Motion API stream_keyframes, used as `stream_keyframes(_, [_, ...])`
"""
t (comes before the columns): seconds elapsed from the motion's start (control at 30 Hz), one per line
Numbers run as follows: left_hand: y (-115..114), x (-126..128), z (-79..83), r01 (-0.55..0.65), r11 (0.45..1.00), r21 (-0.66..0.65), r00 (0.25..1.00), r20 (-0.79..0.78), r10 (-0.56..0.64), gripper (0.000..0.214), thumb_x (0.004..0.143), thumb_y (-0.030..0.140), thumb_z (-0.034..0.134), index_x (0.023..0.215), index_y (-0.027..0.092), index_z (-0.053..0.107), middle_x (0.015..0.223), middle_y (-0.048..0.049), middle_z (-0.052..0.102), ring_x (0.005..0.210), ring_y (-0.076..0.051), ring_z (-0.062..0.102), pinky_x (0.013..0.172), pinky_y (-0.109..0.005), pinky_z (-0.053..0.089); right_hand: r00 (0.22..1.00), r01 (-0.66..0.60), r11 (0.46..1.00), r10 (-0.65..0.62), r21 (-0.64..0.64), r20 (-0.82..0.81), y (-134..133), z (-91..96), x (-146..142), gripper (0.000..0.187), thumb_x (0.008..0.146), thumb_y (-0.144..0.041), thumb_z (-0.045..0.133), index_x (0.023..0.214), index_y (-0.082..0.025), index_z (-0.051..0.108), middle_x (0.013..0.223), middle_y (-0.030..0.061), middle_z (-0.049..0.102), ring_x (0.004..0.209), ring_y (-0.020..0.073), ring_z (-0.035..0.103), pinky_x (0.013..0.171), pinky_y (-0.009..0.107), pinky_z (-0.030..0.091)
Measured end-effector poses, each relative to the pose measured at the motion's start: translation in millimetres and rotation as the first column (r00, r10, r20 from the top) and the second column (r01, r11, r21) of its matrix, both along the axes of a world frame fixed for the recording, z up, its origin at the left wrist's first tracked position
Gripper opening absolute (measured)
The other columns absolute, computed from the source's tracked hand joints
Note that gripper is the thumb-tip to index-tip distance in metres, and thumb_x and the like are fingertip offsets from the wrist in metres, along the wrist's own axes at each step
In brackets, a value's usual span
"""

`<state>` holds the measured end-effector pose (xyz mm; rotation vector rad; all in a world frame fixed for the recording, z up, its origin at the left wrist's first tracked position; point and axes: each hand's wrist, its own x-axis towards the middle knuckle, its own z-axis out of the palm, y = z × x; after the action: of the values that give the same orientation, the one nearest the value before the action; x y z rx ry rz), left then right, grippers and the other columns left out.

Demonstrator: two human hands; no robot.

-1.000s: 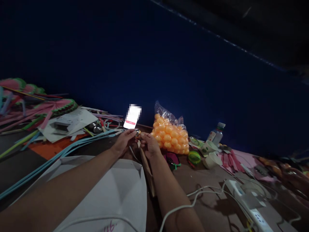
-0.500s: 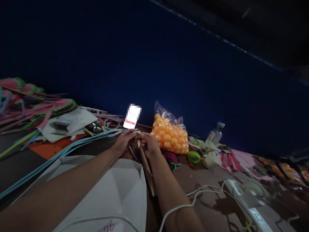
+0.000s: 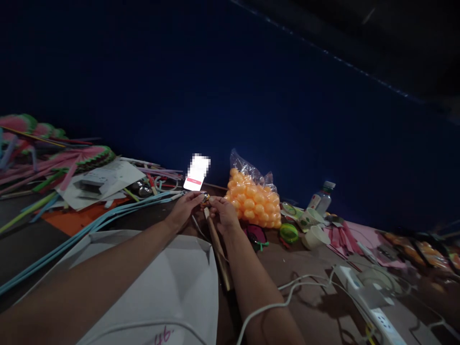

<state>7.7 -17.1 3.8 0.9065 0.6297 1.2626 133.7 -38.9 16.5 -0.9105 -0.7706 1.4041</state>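
Observation:
My left hand [image 3: 187, 207] and my right hand [image 3: 223, 211] meet over the dark table, fingertips pinched around one small shiny round metal piece [image 3: 204, 197]. Its exact kind is too small to make out, and the fingers cover part of it. Below my hands, alongside my right forearm, lies a wooden stick [image 3: 218, 249]. A phone with a lit screen [image 3: 195, 179] stands just behind my left hand. Close to my right hand is a clear plastic bag of orange balls [image 3: 254, 201].
On the left are light-blue strips [image 3: 108, 216], paper sheets and pink-green paper fans [image 3: 89, 158]. A white sheet [image 3: 154, 282] lies under my left forearm. Rightward are a green round item [image 3: 288, 233], paper cups [image 3: 316, 237], a bottle [image 3: 324, 197], cables and a power strip [image 3: 383, 322].
Both hands stay in place around the small metal piece, with barely any finger movement. The camera view has shifted very slightly.

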Motion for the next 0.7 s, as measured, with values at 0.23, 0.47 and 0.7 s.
stream_keyframes(0.23, [-2.0,-0.6,2.6,0.004,1.000,-0.003,1.000,-0.010,-0.004,0.032,0.063,0.034,0.078,0.085,0.014,0.067,0.075,-0.0013,0.066,0.064,-0.011,0.058,0.062,-0.023,0.046,0.999,0.007,1.000,-0.008,0.018,0.031,1.0,-2.3,-1.3,0.018,0.058,-0.025,0.074,0.069,-0.016,0.063,0.053,-0.0045,0.059,0.039,0.0033,0.040,0.036,0.015,0.034])
stream_keyframes(0.47, [-2.7,-1.9,0.6,-0.001,1.000,0.024,0.999,-0.055,0.002,0.032,0.065,0.035,0.076,0.087,0.014,0.067,0.077,-0.0020,0.067,0.066,-0.012,0.059,0.063,-0.023,0.046,0.997,-0.008,1.000,0.007,0.013,0.073,-0.7,-0.3,-1.5,0.014,0.060,-0.024,0.073,0.066,-0.016,0.063,0.050,-0.0043,0.059,0.039,0.0051,0.044,0.038,0.016,0.038])
stream_keyframes(0.7, [1.5,-2.6,-4.6,-0.018,0.999,0.043,0.995,-0.095,0.022,0.038,0.065,0.036,0.076,0.093,0.013,0.066,0.078,-0.0023,0.066,0.070,-0.013,0.060,0.068,-0.025,0.047,0.993,-0.013,1.000,0.016,-0.019,0.120,0.2,-1.9,-0.2,0.017,0.062,-0.026,0.074,0.063,-0.017,0.060,0.048,-0.0053,0.057,0.038,0.0056,0.046,0.040,0.017,0.040])
